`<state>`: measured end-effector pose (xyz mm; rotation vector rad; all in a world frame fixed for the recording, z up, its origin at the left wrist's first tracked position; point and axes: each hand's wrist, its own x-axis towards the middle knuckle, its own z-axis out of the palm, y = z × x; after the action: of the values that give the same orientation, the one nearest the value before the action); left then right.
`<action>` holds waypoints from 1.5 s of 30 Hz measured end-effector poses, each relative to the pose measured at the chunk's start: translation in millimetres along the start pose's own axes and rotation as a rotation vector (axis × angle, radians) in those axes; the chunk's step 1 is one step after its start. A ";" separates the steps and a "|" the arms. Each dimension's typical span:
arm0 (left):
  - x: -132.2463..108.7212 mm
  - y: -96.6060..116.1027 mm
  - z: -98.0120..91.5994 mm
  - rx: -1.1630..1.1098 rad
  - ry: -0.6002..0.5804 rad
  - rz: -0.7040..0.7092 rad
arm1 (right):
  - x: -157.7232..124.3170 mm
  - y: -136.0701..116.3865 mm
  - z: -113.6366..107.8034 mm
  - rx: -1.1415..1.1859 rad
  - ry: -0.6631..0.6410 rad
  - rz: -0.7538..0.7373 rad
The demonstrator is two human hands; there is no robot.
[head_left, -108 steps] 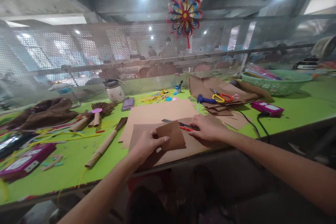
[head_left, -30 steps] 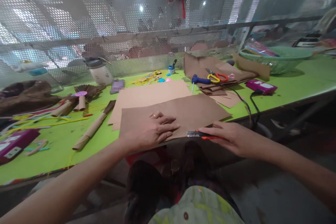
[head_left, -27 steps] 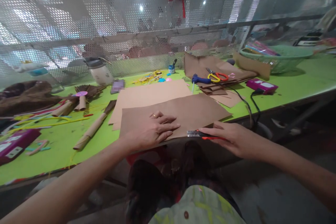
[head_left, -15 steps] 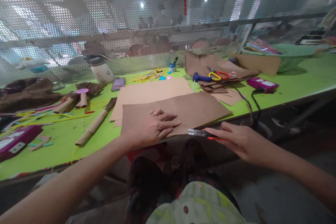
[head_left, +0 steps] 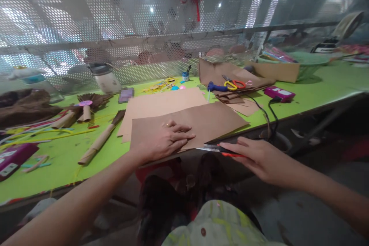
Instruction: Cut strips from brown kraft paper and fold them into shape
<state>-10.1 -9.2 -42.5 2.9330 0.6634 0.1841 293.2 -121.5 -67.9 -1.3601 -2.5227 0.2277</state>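
My left hand [head_left: 173, 138] lies flat on a folded sheet of brown kraft paper [head_left: 213, 121], fingers stretched out, near the table's front edge. A ring is on one finger. My right hand [head_left: 256, 157] is closed around a utility knife [head_left: 223, 149] with a black and orange-red handle. Its metal blade points left, at the paper's near edge beside my left fingertips; whether it touches the paper I cannot tell. Beneath and behind the folded sheet lie lighter tan sheets [head_left: 161, 102].
On the green table [head_left: 60, 161] are a paper-wrapped bundle [head_left: 98, 144], a purple box [head_left: 19, 157] at left and another purple box [head_left: 279, 94] with a cable. A blue glue gun [head_left: 217, 87] and scissors [head_left: 235, 83] rest by brown paper. Perforated metal [head_left: 127, 15] stands behind.
The knife's blade has moved slightly left along the paper's near edge, and looks narrower and more pointed now. My left hand stays on the paper. The whole view has shifted a little.
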 end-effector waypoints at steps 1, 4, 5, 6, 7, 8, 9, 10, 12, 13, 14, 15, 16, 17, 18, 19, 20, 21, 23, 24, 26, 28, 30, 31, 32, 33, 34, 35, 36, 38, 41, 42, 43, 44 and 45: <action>0.9 -3.2 -0.9 -0.033 -0.005 0.014 | 5.4 -2.4 -2.2 0.001 -0.007 0.003; 5.0 -14.9 -1.4 -0.131 -0.020 0.059 | 20.1 -9.0 -6.1 0.016 -0.022 0.006; 6.4 -18.4 -0.8 -0.149 -0.021 0.069 | 23.2 -10.8 -6.2 0.027 -0.024 0.004; 7.7 -21.1 0.2 -0.156 -0.015 0.073 | 25.3 -12.2 -5.7 0.037 -0.025 0.004; 8.6 -22.9 1.5 -0.155 -0.004 0.074 | 26.4 -13.3 -4.6 0.046 -0.026 0.005; 9.1 -23.5 2.9 -0.149 0.008 0.074 | 26.6 -14.2 -3.1 0.051 -0.027 0.008; 9.2 -23.2 4.3 -0.143 0.022 0.072 | 26.0 -14.8 -1.4 0.054 -0.026 0.012; 8.8 -21.9 5.6 -0.137 0.036 0.070 | 24.9 -15.0 0.5 0.057 -0.022 0.014; 7.2 -17.9 7.1 -0.130 0.052 0.067 | 21.1 -14.6 4.1 0.061 -0.011 0.009; 6.2 -15.7 7.5 -0.126 0.057 0.064 | 18.6 -13.9 5.7 0.063 -0.005 0.004; 5.2 -13.9 7.6 -0.120 0.060 0.060 | 15.8 -13.0 6.9 0.065 0.001 -0.003; 4.5 -12.5 7.6 -0.114 0.064 0.056 | 12.9 -11.8 7.8 0.067 0.005 -0.007; 3.9 -11.6 7.5 -0.108 0.065 0.051 | 10.1 -10.6 8.3 0.070 0.008 -0.008; 3.6 -11.2 7.4 -0.103 0.066 0.049 | 7.9 -9.5 8.4 0.074 0.007 -0.008; 3.4 -11.3 7.3 -0.101 0.067 0.048 | 6.4 -8.7 8.0 0.078 0.004 -0.006; 3.4 -11.6 7.2 -0.100 0.069 0.049 | 6.0 -8.4 7.3 0.081 -0.002 -0.001; 3.4 -12.1 7.0 -0.098 0.066 0.050 | 6.8 -8.6 6.5 0.084 -0.007 0.005; 3.5 -12.6 6.9 -0.095 0.062 0.050 | 9.0 -9.4 5.6 0.086 -0.011 0.014; 3.8 -13.5 6.8 -0.087 0.051 0.049 | 16.6 -12.3 4.2 0.093 -0.014 0.024; 4.0 -13.7 6.8 -0.085 0.048 0.050 | 21.4 -14.2 3.9 0.097 -0.015 0.020; 4.3 -13.9 6.9 -0.085 0.046 0.056 | 30.3 -18.0 4.3 0.106 -0.019 -0.001; 4.4 -13.6 6.9 -0.090 0.047 0.061 | 35.1 -20.6 5.8 0.121 -0.018 -0.024; 4.4 -12.8 6.7 -0.100 0.044 0.059 | 33.8 -21.5 7.9 0.132 -0.017 -0.028; 4.4 -12.3 6.5 -0.107 0.045 0.053 | 31.4 -21.5 8.9 0.135 -0.018 -0.024; 4.3 -11.8 6.3 -0.113 0.046 0.046 | 28.3 -21.3 9.7 0.137 -0.020 -0.017; 4.3 -11.2 6.0 -0.119 0.047 0.039 | 25.4 -21.3 10.2 0.138 -0.022 -0.008; 4.4 -10.8 5.6 -0.124 0.046 0.032 | 23.2 -21.4 10.4 0.139 -0.024 0.000; 4.5 -10.5 5.1 -0.128 0.044 0.027 | 22.2 -22.0 10.3 0.140 -0.027 0.009; 4.6 -10.3 4.6 -0.131 0.042 0.025 | 22.7 -22.9 10.1 0.141 -0.029 0.017; 5.2 -10.3 3.5 -0.131 0.030 0.028 | 27.9 -26.0 9.3 0.142 -0.031 0.018; 5.7 -11.4 2.5 -0.121 0.016 0.041 | 40.1 -31.1 8.9 0.147 -0.031 -0.011; 5.7 -11.9 2.6 -0.120 0.014 0.044 | 43.2 -32.3 9.2 0.152 -0.030 -0.022; 5.6 -12.5 3.0 -0.121 0.014 0.045 | 45.2 -33.0 9.7 0.156 -0.030 -0.027; 5.4 -13.1 3.5 -0.124 0.015 0.042 | 46.1 -33.2 10.2 0.158 -0.032 -0.025; 5.1 -13.7 4.1 -0.126 0.019 0.038 | 45.8 -33.2 10.8 0.157 -0.036 -0.020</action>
<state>-10.7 4.9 -48.2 2.8276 0.5762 0.2488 239.5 -101.5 -62.3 -1.2808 -2.4864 0.4401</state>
